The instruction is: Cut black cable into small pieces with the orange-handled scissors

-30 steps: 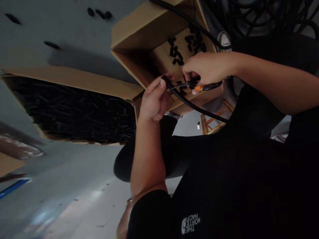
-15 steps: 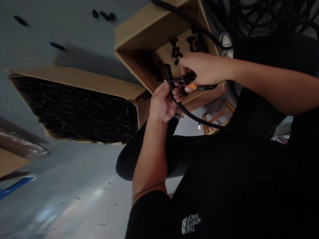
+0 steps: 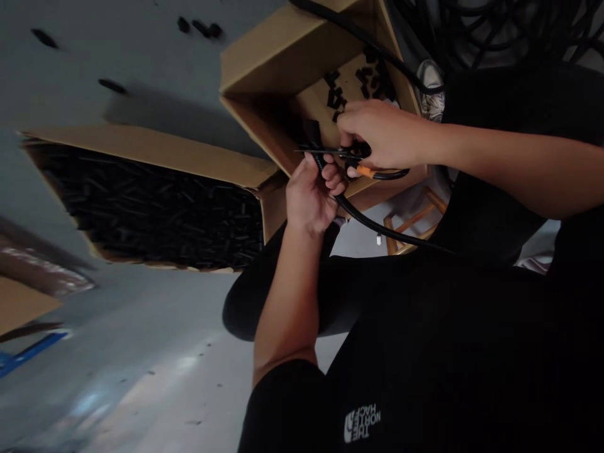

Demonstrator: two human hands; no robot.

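Note:
My left hand (image 3: 314, 195) grips a black corrugated tube (image 3: 363, 220) close to its end, and the tube's tip sticks up past my thumb. In my right hand (image 3: 372, 129) is a pair of scissors (image 3: 361, 165) with black and orange handles. Their blades lie across the tube just above my left thumb; whether they have cut into it I cannot tell. Both hands are over an open cardboard box (image 3: 264, 69) that has short black tube pieces (image 3: 336, 97) on its bottom. The tube's other end runs back toward my lap.
A second cardboard box (image 3: 155, 151), full of short black pieces, stands to the left. Loose black pieces (image 3: 201, 28) lie on the floor. Coiled black tubing (image 3: 500, 31) is at upper right, and one length crosses the near box's edge. A wooden stool (image 3: 401, 236) is below.
The scissor blades have turned slightly and now show more plainly across the tube. My hands are in nearly the same place; the whole view has shifted a little.

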